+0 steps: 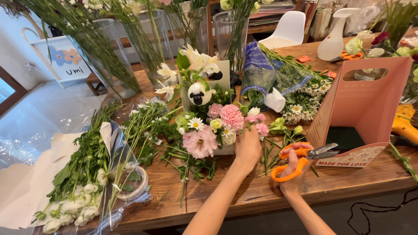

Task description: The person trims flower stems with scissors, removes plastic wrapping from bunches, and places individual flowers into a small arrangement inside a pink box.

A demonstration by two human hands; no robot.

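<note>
1. Left hand (pixel 247 146) is pinching a pink bloom (pixel 261 129), grip seemingly closed, beside the arrangement (pixel 209 130).
2. Right hand (pixel 292 172) is gripping orange scissors (pixel 300 160), blades together, on the bench (pixel 261 191).

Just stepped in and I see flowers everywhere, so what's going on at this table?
A person is working on a flower arrangement on a wooden table. Their left hand touches a small pink flower at its edge, while the right hand holds orange scissors. A pink paper bag stands alongside; wrapped stems lie to the left.
</note>
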